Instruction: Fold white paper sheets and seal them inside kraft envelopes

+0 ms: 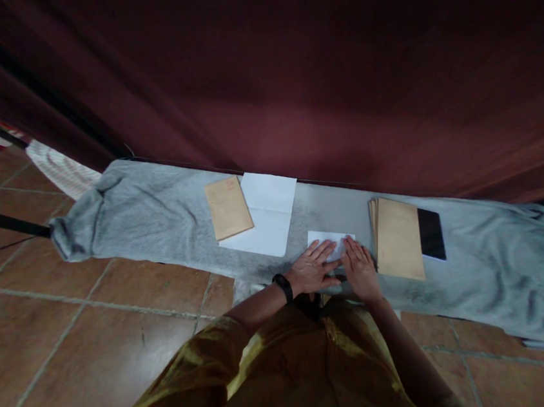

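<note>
My left hand [314, 268] and my right hand [359, 268] both lie flat, fingers stretched out, on a small folded white paper [330, 237] that rests on a grey cloth [156, 209] spread over the floor. A black band sits on my left wrist. Just right of my right hand stands a stack of brown envelopes [398, 237]. Further left, a single brown envelope [227, 207] lies partly over a larger white sheet [268, 213].
A black phone [431, 233] lies beside the envelope stack. A dark red curtain [287, 66] hangs right behind the cloth. Brown floor tiles [71, 328] surround the cloth. My legs in yellow fabric [280, 371] fill the lower middle.
</note>
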Tool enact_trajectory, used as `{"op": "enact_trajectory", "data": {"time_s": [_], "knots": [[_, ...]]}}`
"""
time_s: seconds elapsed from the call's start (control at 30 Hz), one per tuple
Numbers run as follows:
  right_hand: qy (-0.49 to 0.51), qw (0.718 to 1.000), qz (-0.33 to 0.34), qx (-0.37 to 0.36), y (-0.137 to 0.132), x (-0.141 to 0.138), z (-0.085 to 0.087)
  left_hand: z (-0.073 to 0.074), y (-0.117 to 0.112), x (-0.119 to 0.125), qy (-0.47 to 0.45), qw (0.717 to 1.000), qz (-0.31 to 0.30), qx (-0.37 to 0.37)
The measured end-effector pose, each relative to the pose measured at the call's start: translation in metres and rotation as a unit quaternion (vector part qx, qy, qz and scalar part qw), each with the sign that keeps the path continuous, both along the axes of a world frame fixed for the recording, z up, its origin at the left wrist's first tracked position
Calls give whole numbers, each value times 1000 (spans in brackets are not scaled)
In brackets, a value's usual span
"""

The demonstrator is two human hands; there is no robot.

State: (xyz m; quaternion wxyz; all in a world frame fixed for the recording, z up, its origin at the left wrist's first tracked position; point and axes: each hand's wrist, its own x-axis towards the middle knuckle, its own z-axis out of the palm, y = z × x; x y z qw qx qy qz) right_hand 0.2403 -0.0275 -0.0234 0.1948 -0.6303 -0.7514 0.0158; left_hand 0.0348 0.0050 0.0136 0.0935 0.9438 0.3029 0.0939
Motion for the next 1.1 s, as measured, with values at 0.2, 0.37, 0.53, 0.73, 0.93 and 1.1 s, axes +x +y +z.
{"op": "enact_trajectory", "data": {"time_s": [0.2, 0.37, 0.53, 0.73, 0.93, 1.1], "knots": [[-10, 1000, -22, 14, 14, -5, 5, 2, 1, 0, 9, 1000, 3, 3], [-12, 1000, -18, 14, 4, -9, 11, 2, 3, 1, 12, 1000, -2, 8], [-28, 1000, -2, 4, -27, -7, 9, -2, 5, 1, 9, 1000, -4, 18], [-47, 999, -16, 12, -47, -3, 8, -5, 7, 3, 5, 1000, -6, 23], [-63, 997, -32, 19, -52, -4, 9, -6, 8, -5, 1, 999, 33, 26], [-56, 998, -38, 21, -52, -7, 11, -1, 19, -10, -13, 995, 99, 18]]}}
